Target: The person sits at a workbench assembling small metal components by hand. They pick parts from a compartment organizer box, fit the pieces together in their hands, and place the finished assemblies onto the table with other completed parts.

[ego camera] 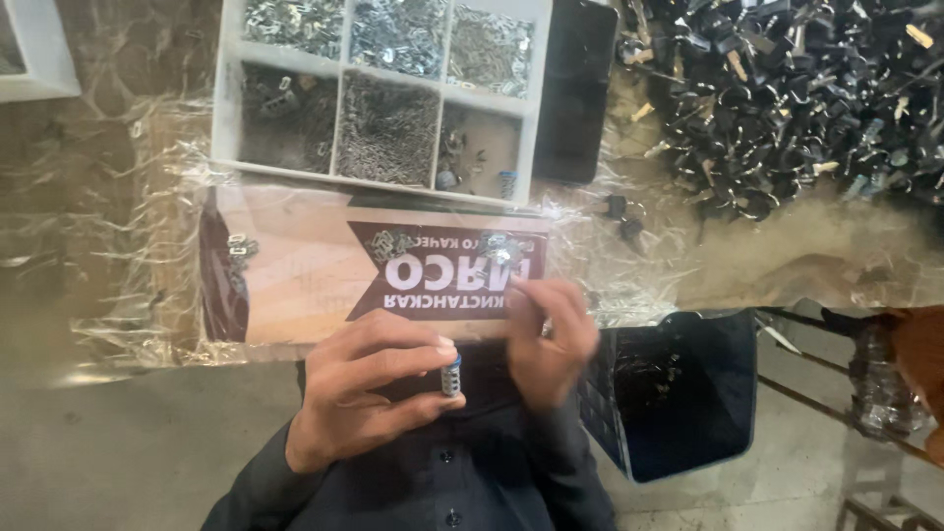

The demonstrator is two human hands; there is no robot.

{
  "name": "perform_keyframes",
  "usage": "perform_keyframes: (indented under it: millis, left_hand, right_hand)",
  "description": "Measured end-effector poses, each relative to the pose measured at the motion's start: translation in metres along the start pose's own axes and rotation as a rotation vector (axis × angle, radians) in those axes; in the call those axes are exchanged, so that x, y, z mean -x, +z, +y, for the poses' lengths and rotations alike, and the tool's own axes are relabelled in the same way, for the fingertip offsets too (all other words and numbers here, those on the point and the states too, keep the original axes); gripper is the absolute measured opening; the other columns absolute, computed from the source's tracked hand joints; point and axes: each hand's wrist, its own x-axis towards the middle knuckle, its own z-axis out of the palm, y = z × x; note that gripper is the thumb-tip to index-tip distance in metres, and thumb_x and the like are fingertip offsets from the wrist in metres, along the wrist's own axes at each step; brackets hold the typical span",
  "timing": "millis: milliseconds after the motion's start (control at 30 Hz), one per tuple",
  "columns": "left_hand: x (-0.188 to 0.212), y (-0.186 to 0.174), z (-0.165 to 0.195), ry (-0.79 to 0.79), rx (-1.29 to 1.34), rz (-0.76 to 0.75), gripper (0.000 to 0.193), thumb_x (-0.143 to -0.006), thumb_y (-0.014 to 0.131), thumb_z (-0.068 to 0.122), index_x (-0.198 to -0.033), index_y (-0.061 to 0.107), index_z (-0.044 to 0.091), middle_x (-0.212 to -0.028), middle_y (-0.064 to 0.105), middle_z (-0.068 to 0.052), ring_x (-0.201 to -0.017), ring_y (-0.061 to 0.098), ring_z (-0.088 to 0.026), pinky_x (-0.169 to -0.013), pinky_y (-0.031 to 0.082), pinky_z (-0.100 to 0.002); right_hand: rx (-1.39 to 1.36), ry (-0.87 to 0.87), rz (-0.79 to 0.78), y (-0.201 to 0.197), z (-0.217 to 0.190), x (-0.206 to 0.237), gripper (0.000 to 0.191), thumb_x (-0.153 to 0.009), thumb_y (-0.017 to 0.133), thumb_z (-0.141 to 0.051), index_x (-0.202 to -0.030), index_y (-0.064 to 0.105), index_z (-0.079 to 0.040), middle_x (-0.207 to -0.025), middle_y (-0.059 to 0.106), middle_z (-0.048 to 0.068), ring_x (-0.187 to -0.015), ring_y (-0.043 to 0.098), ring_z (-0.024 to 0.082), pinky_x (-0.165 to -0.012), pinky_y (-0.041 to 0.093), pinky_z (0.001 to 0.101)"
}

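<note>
My left hand [369, 383] holds a small silver lock cylinder [451, 377] upright between thumb and fingers, just below the table edge. My right hand [551, 339] is beside it, blurred, fingers curled with the fingertips pinched near the table edge; whether it holds a tiny part I cannot tell. Both hands are in front of a printed cardboard sheet [295, 265] under clear plastic film. A few small metal parts [497, 246] lie on the sheet just beyond my right hand.
A white compartment tray [339, 118] with several kinds of small metal parts sits behind the sheet. A black phone [575, 88] lies to its right. A heap of black-headed keys [796, 98] fills the far right. A dark blue bin [678, 393] stands below the table edge.
</note>
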Motion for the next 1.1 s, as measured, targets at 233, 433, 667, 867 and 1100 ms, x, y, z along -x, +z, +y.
perform_keyframes:
  millis: [233,433,667,867,1100]
  left_hand:
    - [-0.001,-0.008,-0.009,-0.043,-0.028,0.044,0.044,-0.075,0.093,0.013,-0.113,0.072,0.007,-0.110,0.073,-0.009,-0.098,0.073,-0.022,-0.083,0.061,-0.032]
    - [-0.006,-0.004,-0.012,-0.005,-0.038,0.022,0.043,-0.074,0.093,0.015,-0.111,0.072,0.007,-0.108,0.072,-0.008,-0.095,0.073,-0.022,-0.080,0.061,-0.032]
    - [-0.013,0.010,-0.011,-0.009,-0.023,-0.017,0.043,-0.074,0.092,0.018,-0.111,0.073,0.009,-0.107,0.074,-0.005,-0.093,0.074,-0.020,-0.076,0.061,-0.030]
    - [-0.013,0.014,-0.015,-0.009,-0.007,-0.030,0.043,-0.075,0.092,0.018,-0.113,0.073,0.010,-0.110,0.074,-0.006,-0.092,0.074,-0.018,-0.074,0.061,-0.028]
    - [0.000,0.013,-0.014,-0.079,0.059,-0.031,0.041,-0.079,0.090,0.012,-0.117,0.074,0.010,-0.114,0.073,-0.006,-0.095,0.074,-0.019,-0.076,0.064,-0.028]
  right_hand:
    - [0.191,-0.290,-0.235,-0.011,0.004,0.023,0.033,-0.079,0.086,-0.011,-0.110,0.076,-0.006,-0.101,0.067,0.009,-0.088,0.066,0.027,-0.077,0.054,0.0361]
    - [0.051,-0.522,-0.264,-0.010,0.033,0.029,0.028,-0.083,0.077,-0.003,-0.111,0.075,-0.008,-0.099,0.065,0.005,-0.085,0.068,0.025,-0.076,0.056,0.0374]
    - [-1.075,0.642,-0.179,-0.020,0.017,0.046,0.008,-0.089,0.071,0.003,-0.097,0.073,0.003,-0.091,0.070,0.016,-0.072,0.069,0.023,-0.062,0.058,0.0321]
    - [-0.194,-0.139,-0.252,-0.035,-0.005,0.023,0.030,-0.073,0.073,0.011,-0.102,0.075,0.000,-0.102,0.073,0.016,-0.090,0.074,0.025,-0.078,0.060,0.0313]
    - [-0.408,-0.032,-0.178,-0.032,-0.032,0.025,0.027,-0.078,0.077,0.016,-0.098,0.072,-0.002,-0.098,0.075,0.015,-0.088,0.075,0.023,-0.078,0.060,0.0299]
